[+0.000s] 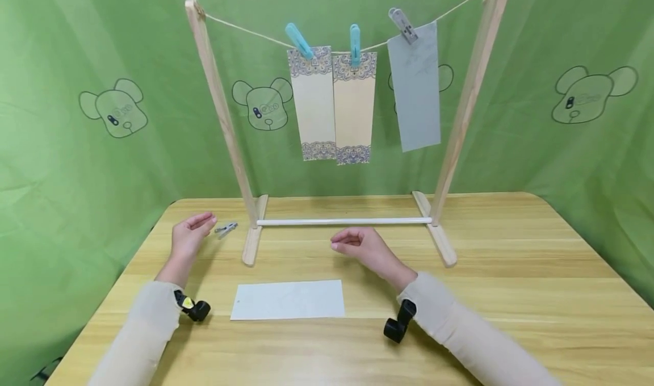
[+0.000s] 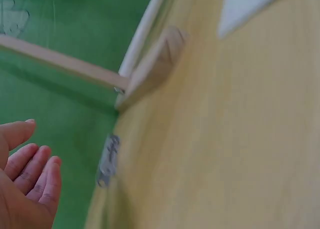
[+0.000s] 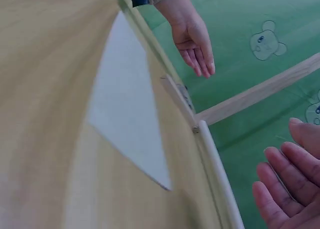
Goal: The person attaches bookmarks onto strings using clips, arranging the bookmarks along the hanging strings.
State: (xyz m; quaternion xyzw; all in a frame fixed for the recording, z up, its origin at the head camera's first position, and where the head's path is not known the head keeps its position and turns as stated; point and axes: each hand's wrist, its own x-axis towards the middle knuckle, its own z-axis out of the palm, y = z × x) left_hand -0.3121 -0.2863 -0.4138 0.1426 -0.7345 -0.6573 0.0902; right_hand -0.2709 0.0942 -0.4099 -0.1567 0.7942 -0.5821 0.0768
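Observation:
My left hand (image 1: pixel 190 238) hovers over the table's left side, fingers relaxed and nothing in them. Just right of it lies a grey clothespin (image 1: pixel 226 228), also visible in the left wrist view beyond the fingers (image 2: pixel 39 176). A blank pale card (image 1: pixel 288 301) lies flat on the table between my forearms. Above and to the right of that card, my right hand (image 1: pixel 367 252) is held in the air, loosely bent and holding nothing; in the right wrist view its fingers (image 3: pixel 280 189) are apart from everything.
A wooden frame (image 1: pixel 225 113) with a white crossbar (image 1: pixel 342 222) stands at the back. From its string (image 1: pixel 250 34) hang two patterned cards (image 1: pixel 315 108) by blue clothespins (image 1: pixel 299 41) and a grey-blue card (image 1: pixel 416 91) by a grey clothespin (image 1: pixel 403 26). Green cloth (image 1: pixel 587 164) surrounds the table (image 1: pixel 511 295).

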